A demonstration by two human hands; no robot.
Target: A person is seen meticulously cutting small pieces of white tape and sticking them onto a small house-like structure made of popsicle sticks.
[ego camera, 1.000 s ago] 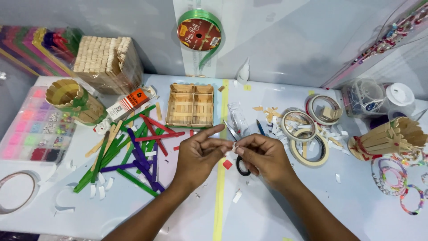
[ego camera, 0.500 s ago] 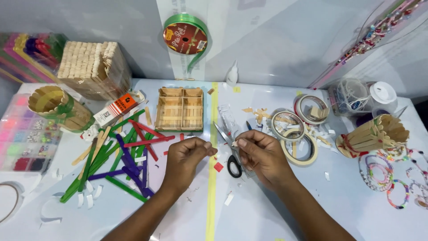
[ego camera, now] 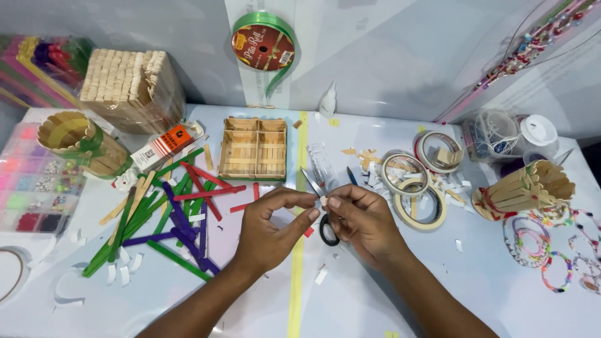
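Note:
My left hand [ego camera: 275, 228] and my right hand [ego camera: 360, 219] meet over the middle of the white table [ego camera: 375, 300]. Both pinch a tiny white piece of tape [ego camera: 323, 201] between thumb and fingertips. Black-handled scissors [ego camera: 320, 209] lie on the table just under and behind my right hand, blades pointing away. A small red scrap [ego camera: 308, 231] peeks out between my hands. Behind them sits a flat two-compartment tray of plain wooden sticks [ego camera: 253, 149].
Coloured craft sticks [ego camera: 169, 216] lie scattered at left, beside a stick cup [ego camera: 78, 141], a glue box [ego camera: 164, 144] and a bead box [ego camera: 31, 188]. Tape rolls [ego camera: 416, 184], another stick cup [ego camera: 523, 188] and bead bracelets [ego camera: 551, 250] sit at right. A green ribbon spool [ego camera: 263, 45] hangs on the wall.
My hands drew apart half a second ago and have come back together on the white piece. The view shifted slightly.

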